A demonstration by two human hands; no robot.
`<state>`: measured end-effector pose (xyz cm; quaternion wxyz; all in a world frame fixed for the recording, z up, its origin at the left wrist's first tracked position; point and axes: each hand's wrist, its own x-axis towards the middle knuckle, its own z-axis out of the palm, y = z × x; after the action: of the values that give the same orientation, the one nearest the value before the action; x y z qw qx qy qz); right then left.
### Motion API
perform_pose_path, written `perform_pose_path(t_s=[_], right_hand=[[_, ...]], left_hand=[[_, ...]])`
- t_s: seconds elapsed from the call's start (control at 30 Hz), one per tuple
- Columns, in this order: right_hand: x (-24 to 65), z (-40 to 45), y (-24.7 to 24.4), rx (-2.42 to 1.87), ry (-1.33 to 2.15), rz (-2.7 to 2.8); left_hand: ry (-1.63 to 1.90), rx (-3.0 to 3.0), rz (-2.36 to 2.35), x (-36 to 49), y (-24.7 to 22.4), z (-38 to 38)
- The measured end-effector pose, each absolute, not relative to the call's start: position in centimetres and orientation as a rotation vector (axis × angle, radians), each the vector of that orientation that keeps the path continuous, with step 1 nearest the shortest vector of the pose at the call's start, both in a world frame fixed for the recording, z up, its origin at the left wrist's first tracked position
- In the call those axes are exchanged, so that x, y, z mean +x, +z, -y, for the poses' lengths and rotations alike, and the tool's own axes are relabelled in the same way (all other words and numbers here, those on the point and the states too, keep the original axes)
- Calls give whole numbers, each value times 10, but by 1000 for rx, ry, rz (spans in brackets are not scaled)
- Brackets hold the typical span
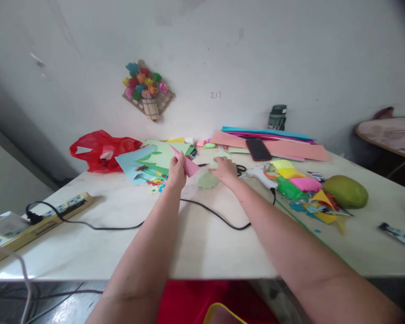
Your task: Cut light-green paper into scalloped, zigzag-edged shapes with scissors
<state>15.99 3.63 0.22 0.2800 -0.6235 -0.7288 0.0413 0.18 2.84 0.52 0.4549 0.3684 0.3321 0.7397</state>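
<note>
Head-camera view showed the left hand [176,173] pinched shut on a folded pink paper cone [188,165], held just above the white table [202,243] toward its far edge. The right hand [225,172] lay flat and open, palm down, its fingers resting on a pale green scalloped paper disc [207,181] on the tabletop; whether the fingers pressed the disc or only touched it could not be told.

Just left of the cone lay a loose pile of light blue and green cut paper sheets [148,162], with a crumpled red plastic bag [103,150] beyond it near the far left corner. A white glue gun [261,176] lay just right of the right hand, its black cord [209,213] running across the middle of the table toward a beige power strip [43,220] at the left edge. A black phone [258,149] rested on a stack of coloured paper sheets [273,141] along the far edge. Near the right edge sat a green mango [345,191] beside bright paper scraps [319,204]. A paper flower bouquet [146,90] hung on the wall behind.
</note>
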Motion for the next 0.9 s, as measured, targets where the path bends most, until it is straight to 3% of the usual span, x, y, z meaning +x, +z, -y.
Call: perform_pose_path(t_s=[0.2, 0.3, 0.9], right_hand=[[170, -43, 2, -1211, 871, 1759], [172, -42, 0, -1021, 1077, 1744], [175, -43, -9, -916, 925, 1988]], left_hand=[[1743, 1194, -677, 16, -1, -24], [1675, 1315, -651, 20, -4, -23], [1491, 1393, -667, 33, -7, -22]])
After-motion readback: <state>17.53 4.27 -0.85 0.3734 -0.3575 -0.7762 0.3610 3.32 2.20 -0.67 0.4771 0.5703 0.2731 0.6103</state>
